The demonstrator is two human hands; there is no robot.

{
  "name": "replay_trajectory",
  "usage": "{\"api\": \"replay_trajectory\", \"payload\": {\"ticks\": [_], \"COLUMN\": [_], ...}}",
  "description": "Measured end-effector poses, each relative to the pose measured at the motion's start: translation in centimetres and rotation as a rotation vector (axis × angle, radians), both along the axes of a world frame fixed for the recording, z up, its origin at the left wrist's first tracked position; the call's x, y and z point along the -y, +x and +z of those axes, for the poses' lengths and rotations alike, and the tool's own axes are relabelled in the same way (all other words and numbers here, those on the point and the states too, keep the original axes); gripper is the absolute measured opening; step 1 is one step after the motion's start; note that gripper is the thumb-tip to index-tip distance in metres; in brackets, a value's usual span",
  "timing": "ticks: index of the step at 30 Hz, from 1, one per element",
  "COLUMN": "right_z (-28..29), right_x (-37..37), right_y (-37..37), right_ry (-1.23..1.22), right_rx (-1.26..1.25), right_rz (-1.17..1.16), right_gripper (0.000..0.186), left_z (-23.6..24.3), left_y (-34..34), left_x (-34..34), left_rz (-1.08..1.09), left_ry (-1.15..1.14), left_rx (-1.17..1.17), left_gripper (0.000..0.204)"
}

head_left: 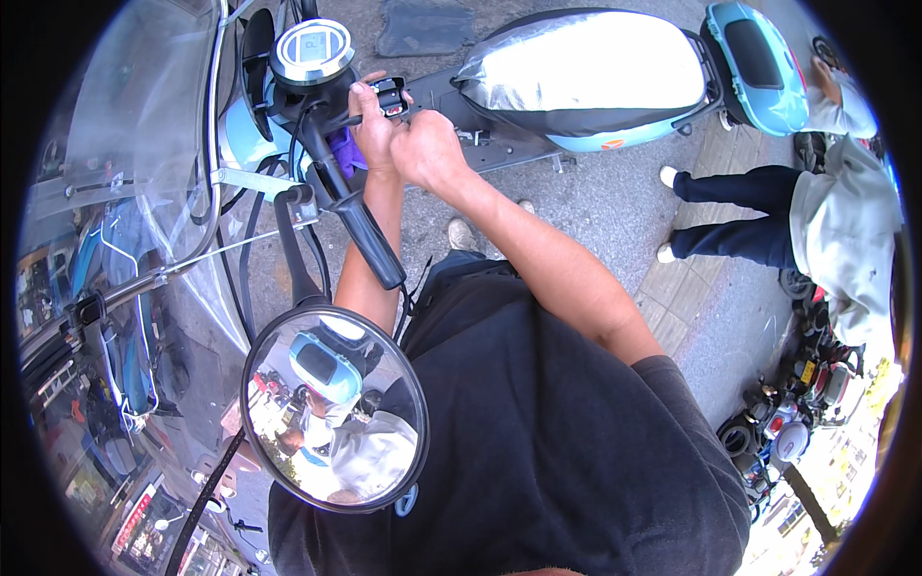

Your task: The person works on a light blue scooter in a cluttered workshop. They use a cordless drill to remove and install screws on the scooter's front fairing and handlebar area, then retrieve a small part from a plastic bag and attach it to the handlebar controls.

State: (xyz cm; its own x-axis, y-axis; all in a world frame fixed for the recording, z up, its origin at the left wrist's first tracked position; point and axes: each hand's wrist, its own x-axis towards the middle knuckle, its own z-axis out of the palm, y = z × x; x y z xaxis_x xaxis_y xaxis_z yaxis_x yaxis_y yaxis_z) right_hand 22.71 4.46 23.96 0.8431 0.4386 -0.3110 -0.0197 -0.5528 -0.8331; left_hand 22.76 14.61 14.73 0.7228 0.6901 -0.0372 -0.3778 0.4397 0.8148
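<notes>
Just behind the handlebar of a light-blue electric scooter, my left hand (373, 134) grips a small black boxy part (391, 94) with a shiny face, its thumb on the near side and fingertips around the far side. My right hand (427, 149) is curled closed against the left one, below the part. Whatever its fingers pinch is hidden by the hand. The round dashboard display (312, 48) and the black handlebar grip (370, 240) are to the left of my hands. A purple cloth-like item (348, 152) shows beside my left wrist.
A round mirror (334, 408) stands close to my left arm, and a clear windshield (134, 134) fills the left. The silver-covered seat (586, 62) and a blue top box (757, 67) lie right. A person in dark trousers (735, 206) stands nearby; parked two-wheelers (788, 422) line the lower right.
</notes>
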Motion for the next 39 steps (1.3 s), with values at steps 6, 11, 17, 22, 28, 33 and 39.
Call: {"api": "replay_trajectory", "payload": {"ticks": [6, 11, 17, 22, 28, 33, 39], "right_z": [-0.1, 0.0, 0.0, 0.0, -0.2, 0.0, 1.0], "right_x": [-0.2, -0.3, -0.5, -0.6, -0.7, -0.7, -0.5], "right_y": [0.1, 0.3, 0.4, 0.5, 0.5, 0.5, 0.3], "right_ry": [0.003, -0.002, -0.002, -0.008, -0.007, -0.013, -0.015], "right_rx": [-0.017, -0.035, -0.059, -0.056, -0.05, -0.04, -0.038], "right_rz": [-0.02, -0.025, -0.025, -0.018, -0.015, 0.004, 0.019], "right_gripper": [0.04, 0.04, 0.04, 0.04, 0.04, 0.04, 0.04], "left_z": [0.2, 0.3, 0.5, 0.8, 1.0, 1.1, 1.5], "left_y": [-0.3, -0.3, -0.4, -0.5, -0.6, -0.6, -0.6], "left_x": [0.0, 0.0, -0.1, 0.0, 0.1, 0.2, 0.4], "left_rz": [-0.006, -0.002, -0.022, -0.012, -0.013, 0.01, 0.016], "left_ry": [-0.003, 0.022, 0.034, 0.057, 0.071, 0.092, 0.072], "left_rx": [0.006, 0.015, 0.019, 0.002, -0.022, -0.032, -0.035], "left_gripper": [0.044, 0.043, 0.041, 0.041, 0.039, 0.038, 0.039]}}
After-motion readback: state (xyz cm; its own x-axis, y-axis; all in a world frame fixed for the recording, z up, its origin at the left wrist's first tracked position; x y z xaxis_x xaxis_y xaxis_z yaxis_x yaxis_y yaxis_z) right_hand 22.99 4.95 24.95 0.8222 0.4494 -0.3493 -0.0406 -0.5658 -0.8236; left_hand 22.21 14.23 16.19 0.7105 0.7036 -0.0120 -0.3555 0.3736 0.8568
